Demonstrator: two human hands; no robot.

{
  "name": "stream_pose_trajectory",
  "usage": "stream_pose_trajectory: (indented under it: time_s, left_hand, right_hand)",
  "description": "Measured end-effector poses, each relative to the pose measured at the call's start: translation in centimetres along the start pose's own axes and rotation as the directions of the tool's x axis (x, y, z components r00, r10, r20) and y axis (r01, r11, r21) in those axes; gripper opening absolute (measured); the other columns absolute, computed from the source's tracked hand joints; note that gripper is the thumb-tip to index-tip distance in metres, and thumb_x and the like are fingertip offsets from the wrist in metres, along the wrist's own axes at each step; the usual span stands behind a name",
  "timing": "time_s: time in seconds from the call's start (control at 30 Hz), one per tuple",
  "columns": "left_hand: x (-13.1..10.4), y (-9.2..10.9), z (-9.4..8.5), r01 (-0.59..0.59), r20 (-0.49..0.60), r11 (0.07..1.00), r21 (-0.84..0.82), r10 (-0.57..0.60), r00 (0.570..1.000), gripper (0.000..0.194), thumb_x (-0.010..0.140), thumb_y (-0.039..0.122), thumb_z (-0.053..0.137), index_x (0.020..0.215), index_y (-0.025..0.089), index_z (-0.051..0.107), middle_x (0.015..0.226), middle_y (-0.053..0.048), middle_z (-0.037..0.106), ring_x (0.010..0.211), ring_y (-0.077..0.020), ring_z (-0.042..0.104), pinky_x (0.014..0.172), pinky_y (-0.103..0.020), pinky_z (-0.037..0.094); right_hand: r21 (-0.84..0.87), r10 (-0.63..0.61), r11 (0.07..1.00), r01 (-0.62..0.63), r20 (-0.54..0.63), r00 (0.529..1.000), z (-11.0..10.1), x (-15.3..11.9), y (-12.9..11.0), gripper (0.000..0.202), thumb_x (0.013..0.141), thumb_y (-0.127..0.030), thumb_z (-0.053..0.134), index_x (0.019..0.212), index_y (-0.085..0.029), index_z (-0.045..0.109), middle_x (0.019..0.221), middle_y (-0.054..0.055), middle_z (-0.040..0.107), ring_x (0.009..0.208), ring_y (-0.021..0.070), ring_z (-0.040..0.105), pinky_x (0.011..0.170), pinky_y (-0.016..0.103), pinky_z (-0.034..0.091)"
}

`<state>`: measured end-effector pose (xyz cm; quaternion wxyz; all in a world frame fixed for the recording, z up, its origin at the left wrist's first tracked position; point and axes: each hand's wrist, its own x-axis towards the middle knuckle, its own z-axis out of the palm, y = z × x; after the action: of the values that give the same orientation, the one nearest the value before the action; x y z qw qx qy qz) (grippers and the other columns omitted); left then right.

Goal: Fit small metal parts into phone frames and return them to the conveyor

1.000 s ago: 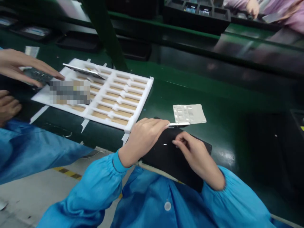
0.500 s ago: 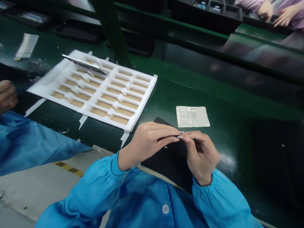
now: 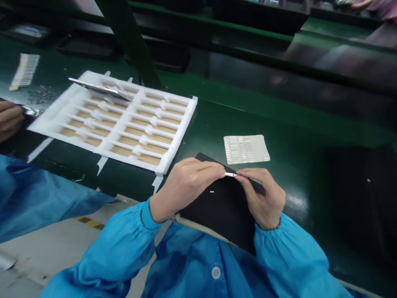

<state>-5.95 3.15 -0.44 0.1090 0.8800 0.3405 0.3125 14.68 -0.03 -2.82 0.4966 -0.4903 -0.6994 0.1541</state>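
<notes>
Between my two hands is a small, thin silvery piece [image 3: 230, 174], too small to name more exactly. My left hand [image 3: 189, 182] pinches its left end, thumb and fingers pressed together. At its other end, the thumb and fingertips of my right hand [image 3: 265, 194] close on it. Both hands are above a black mat [image 3: 223, 211]. A tiny white strip [image 3: 211, 191] lies on that mat below my left fingers. Just beyond my hands is a pale card [image 3: 259, 151] with rows of small shiny strips.
A white foam tray [image 3: 116, 134] with slots is taped down at the left, a flat panel [image 3: 99, 89] leaning in it. A co-worker's hand [image 3: 9, 120] is at the far left, near scattered small parts [image 3: 40, 95]. A green post [image 3: 128, 41] rises behind the tray.
My fingertips have drawn slightly apart, and more of the silvery piece shows between them. The co-worker's hand at left has shifted. The whole view has tilted a little.
</notes>
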Motion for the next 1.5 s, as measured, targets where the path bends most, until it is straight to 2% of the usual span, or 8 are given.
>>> stream_pose_trajectory:
  time_s: [0.33, 0.43, 0.7, 0.93, 1.17, 1.23, 1.33, 1.5]
  left_hand:
    - [2.5, 2.4, -2.2, -0.018, 0.312, 0.963, 0.269, -0.07, 0.947, 0.02, 0.1, 0.019, 0.047, 0.096, 0.017, 0.066, 0.09, -0.002, 0.073, 0.078, -0.0171, 0.069, 0.065, -0.029, 0.048]
    - [2.9, 2.8, -2.3, -0.002, 0.346, 0.956, 0.292, -0.104, 0.932, 0.019, 0.099, 0.019, 0.048, 0.092, 0.017, 0.066, 0.087, -0.002, 0.072, 0.076, -0.0185, 0.069, 0.064, -0.03, 0.048]
    - [1.7, 0.9, -0.6, 0.105, 0.127, 0.988, 0.112, -0.119, 0.985, 0.018, 0.099, 0.029, 0.053, 0.101, 0.019, 0.068, 0.097, -0.002, 0.075, 0.087, -0.016, 0.071, 0.078, -0.026, 0.053]
    - [-0.7, -1.0, 0.6, -0.094, 0.009, 0.995, 0.019, 0.094, 0.996, 0.026, 0.095, 0.01, 0.055, 0.118, 0.02, 0.064, 0.118, -0.006, 0.072, 0.106, -0.0164, 0.068, 0.086, -0.03, 0.054]
    - [-0.6, -1.1, 0.7, -0.168, -0.006, 0.979, 0.118, 0.169, 0.986, 0.028, 0.097, 0.009, 0.048, 0.117, 0.018, 0.064, 0.116, -0.007, 0.072, 0.102, -0.0155, 0.07, 0.078, -0.028, 0.051]
    - [-0.5, -1.1, 0.6, -0.171, 0.006, 0.978, 0.118, 0.171, 0.985, 0.029, 0.098, 0.008, 0.046, 0.117, 0.018, 0.064, 0.116, -0.007, 0.072, 0.102, -0.0148, 0.069, 0.079, -0.028, 0.051]
    - [-0.4, -1.1, 0.4, -0.158, 0.031, 0.983, 0.094, 0.155, 0.987, 0.029, 0.098, 0.008, 0.044, 0.119, 0.017, 0.062, 0.12, -0.008, 0.071, 0.105, -0.0162, 0.069, 0.082, -0.029, 0.052]
    - [-0.5, -1.2, 0.1, -0.129, 0.035, 0.99, 0.056, 0.127, 0.991, 0.029, 0.098, 0.01, 0.045, 0.122, 0.015, 0.06, 0.12, -0.009, 0.07, 0.109, -0.0174, 0.067, 0.091, -0.031, 0.053]
  right_hand:
    - [0.091, -0.026, 0.995, 0.031, -0.058, 0.998, 0.8, -0.3, 0.9, 0.018, 0.087, -0.01, 0.069, 0.1, -0.023, 0.063, 0.088, 0.003, 0.071, 0.084, 0.0189, 0.068, 0.074, 0.036, 0.057]
    - [0.095, -0.112, 0.988, 0.119, -0.079, 0.991, 1.0, -0.5, 1.2, 0.022, 0.088, -0.006, 0.066, 0.101, -0.023, 0.064, 0.089, 0.003, 0.071, 0.084, 0.0183, 0.068, 0.073, 0.035, 0.057]
    - [-0.101, -0.226, 0.967, 0.232, 0.068, 0.972, 0.5, -0.8, 1.7, 0.036, 0.092, -0.007, 0.058, 0.118, -0.03, 0.067, 0.108, 0.005, 0.071, 0.096, 0.0197, 0.066, 0.081, 0.037, 0.056]
    - [-0.174, -0.293, 0.936, 0.306, 0.097, 0.951, 0.6, -0.3, 1.7, 0.035, 0.092, -0.005, 0.056, 0.117, -0.026, 0.068, 0.105, 0.007, 0.072, 0.094, 0.0204, 0.065, 0.079, 0.036, 0.056]
    - [-0.225, -0.211, 0.953, 0.205, -0.001, 0.978, -0.6, -2.3, -1.3, 0.035, 0.086, -0.007, 0.067, 0.115, -0.026, 0.063, 0.106, 0.008, 0.067, 0.096, 0.0227, 0.063, 0.081, 0.039, 0.054]
    - [-0.156, -0.112, 0.979, 0.134, 0.143, 0.983, -0.5, -3.4, -2.1, 0.027, 0.088, -0.006, 0.063, 0.109, -0.024, 0.063, 0.097, 0.006, 0.066, 0.087, 0.0197, 0.062, 0.075, 0.035, 0.053]
    - [-0.114, 0.062, 0.993, -0.019, 0.386, 0.921, 0.6, -4.2, -2.5, 0.013, 0.096, -0.012, 0.054, 0.101, -0.021, 0.062, 0.094, 0.006, 0.063, 0.086, 0.019, 0.059, 0.077, 0.034, 0.052]
    - [-0.23, 0.218, 0.966, -0.117, 0.486, 0.847, 2.5, -3.2, -2.1, 0.009, 0.097, -0.015, 0.051, 0.096, -0.02, 0.059, 0.094, 0.007, 0.058, 0.089, 0.0222, 0.056, 0.081, 0.037, 0.049]
